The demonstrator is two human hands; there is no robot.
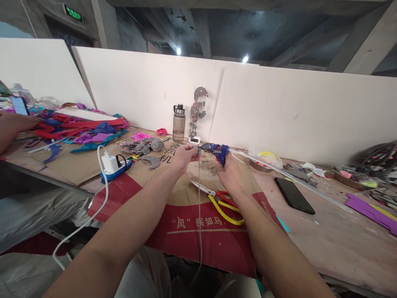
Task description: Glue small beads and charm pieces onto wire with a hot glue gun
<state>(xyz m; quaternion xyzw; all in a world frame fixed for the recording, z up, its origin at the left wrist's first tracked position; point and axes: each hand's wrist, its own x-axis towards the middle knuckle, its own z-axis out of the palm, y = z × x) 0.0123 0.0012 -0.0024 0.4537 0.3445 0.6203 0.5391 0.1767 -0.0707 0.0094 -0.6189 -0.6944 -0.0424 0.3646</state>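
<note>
My right hand (230, 171) is wrapped round the handle of a blue hot glue gun (217, 151). A long clear glue stick (288, 177) runs out of its back toward the right. The gun's nozzle points left, at the fingertips of my left hand (185, 155). These fingers pinch the top of a thin grey cord (199, 198), which hangs down past the table edge; a small piece at the fingertips is too hidden to make out. Below my hands lie yellow-handled scissors (221, 205) and a red-handled tool (228, 198), partly behind my right forearm.
Red and brown cardboard (214, 240) covers the table before me. Behind stand a water bottle (179, 126) and a grey moon hanging ornament (198, 107). A black phone (294, 195) lies right. Left are a power strip (116, 170), fabric strips (83, 128) and another person's arm (14, 128).
</note>
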